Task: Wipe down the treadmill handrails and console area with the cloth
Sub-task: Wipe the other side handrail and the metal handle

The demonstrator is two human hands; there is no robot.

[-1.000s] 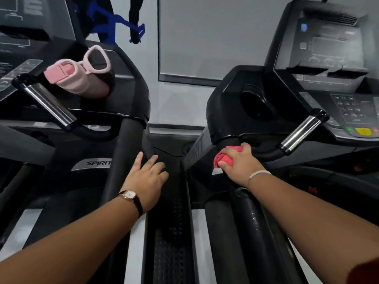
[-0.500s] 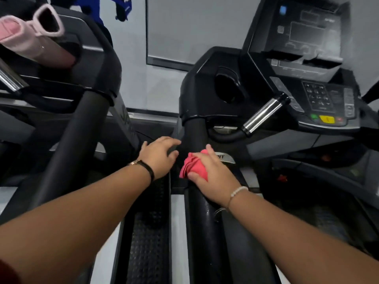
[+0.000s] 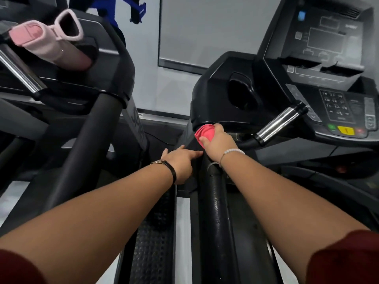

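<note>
From my head view, my right hand (image 3: pixel 219 141) curls around the bunched red cloth (image 3: pixel 205 132) and presses it to the top of the black handrail (image 3: pixel 217 201), right under the console housing (image 3: pixel 215 95). My left hand (image 3: pixel 180 160) lies beside it with fingers straight, holding nothing and touching the frame just left of the rail. A chrome grip bar (image 3: pixel 281 121) juts out close to the right of the cloth, with the keypad (image 3: pixel 336 105) beyond it. On the neighbouring treadmill to my left, a pink bottle (image 3: pixel 49 46) leans in the cup holder, well apart from both hands.
</note>
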